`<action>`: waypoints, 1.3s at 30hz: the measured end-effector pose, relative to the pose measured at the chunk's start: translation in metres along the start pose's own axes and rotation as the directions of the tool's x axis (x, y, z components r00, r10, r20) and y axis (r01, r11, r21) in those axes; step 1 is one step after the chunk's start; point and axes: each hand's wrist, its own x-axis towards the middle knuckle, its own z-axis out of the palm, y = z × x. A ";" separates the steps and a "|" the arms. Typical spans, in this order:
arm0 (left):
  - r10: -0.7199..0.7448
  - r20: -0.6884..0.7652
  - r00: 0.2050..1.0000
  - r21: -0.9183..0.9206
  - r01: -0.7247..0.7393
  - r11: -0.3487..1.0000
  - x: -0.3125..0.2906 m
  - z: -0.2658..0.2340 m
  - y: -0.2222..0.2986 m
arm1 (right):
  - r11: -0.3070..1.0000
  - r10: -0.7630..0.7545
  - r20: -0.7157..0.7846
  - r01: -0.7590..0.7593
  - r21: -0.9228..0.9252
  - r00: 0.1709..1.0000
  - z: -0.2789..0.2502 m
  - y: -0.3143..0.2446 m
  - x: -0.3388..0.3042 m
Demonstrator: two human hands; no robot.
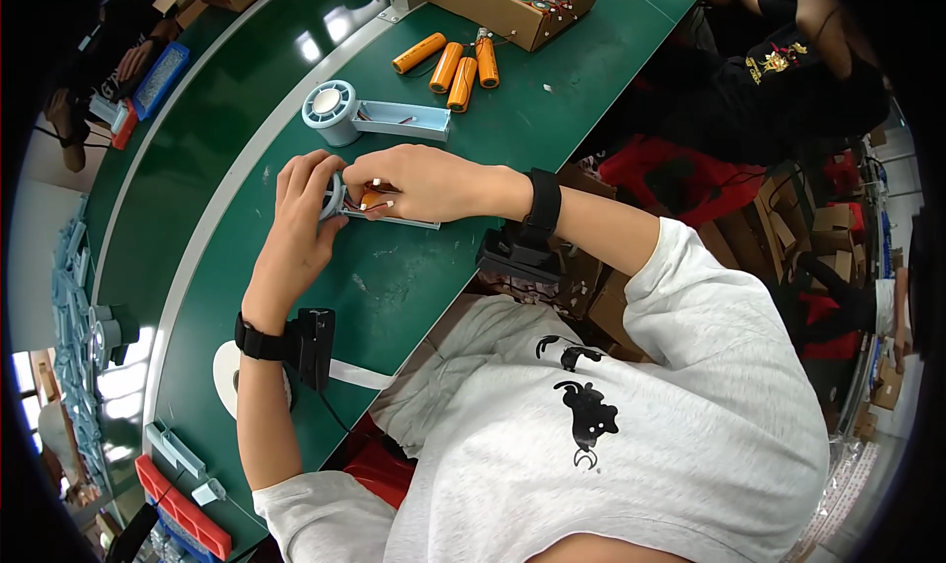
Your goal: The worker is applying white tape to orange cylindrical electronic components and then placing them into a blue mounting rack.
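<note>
Pale T-shirt [631, 405] sits nearest; beyond, the left hand [298, 213] grips the round end [336, 202] of a light-blue housing [406, 222], which extends beneath the right hand [429, 183], curled over an orange battery [371, 199], grip uncertain.

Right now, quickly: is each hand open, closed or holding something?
Left hand: closed, holding a light-blue round plastic fan head.
Right hand: curled over an orange cylindrical battery, mostly hidden; grip unclear.
</note>
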 end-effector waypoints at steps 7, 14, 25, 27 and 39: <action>0.024 0.036 0.999 -0.015 -0.023 1.000 -0.013 0.004 0.008 | 0.874 -0.348 -0.080 0.293 -0.387 0.934 0.012 -0.008 -0.022; 0.062 -0.028 0.998 -0.110 -0.064 0.992 -0.023 0.003 0.005 | 0.952 -0.305 -0.004 0.305 -0.020 0.952 -0.001 -0.010 -0.031; -0.105 0.026 0.994 -0.485 0.105 0.868 -0.027 -0.003 0.000 | 1.000 0.020 0.092 -0.022 0.020 0.996 0.017 -0.014 -0.030; -0.043 -0.049 0.998 -0.347 0.023 0.937 -0.026 -0.004 0.008 | 0.978 0.053 -0.071 -0.037 0.206 0.996 0.022 -0.013 -0.040; 0.022 -0.267 0.964 0.147 0.018 0.989 -0.022 -0.061 0.006 | 0.991 0.038 -0.460 -0.092 -0.095 0.887 -0.042 -0.021 -0.050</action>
